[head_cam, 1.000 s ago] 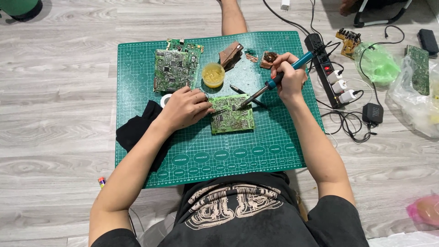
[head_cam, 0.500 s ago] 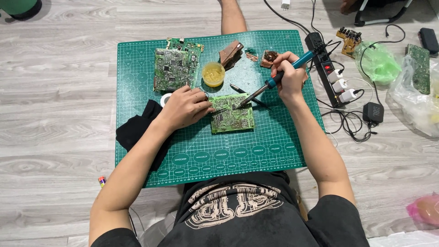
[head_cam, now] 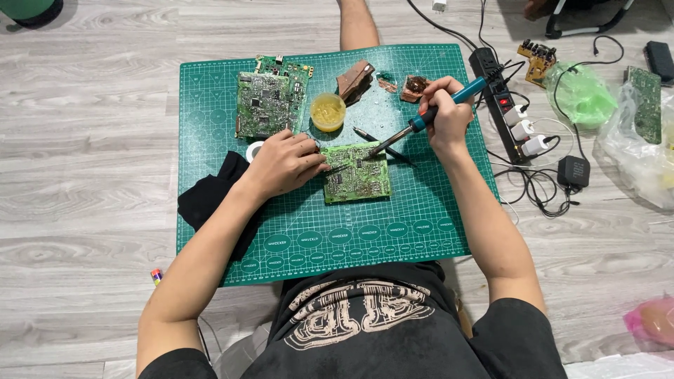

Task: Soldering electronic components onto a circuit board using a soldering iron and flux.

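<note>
A small green circuit board [head_cam: 357, 173] lies in the middle of a green cutting mat [head_cam: 210, 105]. My right hand [head_cam: 444, 116] grips a blue-handled soldering iron [head_cam: 428, 117], its tip touching the board's upper edge. My left hand [head_cam: 284, 163] rests at the board's left edge and pinches a thin dark tool, which looks like tweezers [head_cam: 335, 169], pointed onto the board.
On the mat's far part lie a larger circuit board [head_cam: 263, 102], a round yellow tub [head_cam: 328, 111], brown sponge pieces [head_cam: 354, 78] and a black pen [head_cam: 382, 144]. A black cloth [head_cam: 210, 196] lies left. A power strip [head_cam: 502, 98], plugs, cables and plastic bags [head_cam: 583, 95] sit right.
</note>
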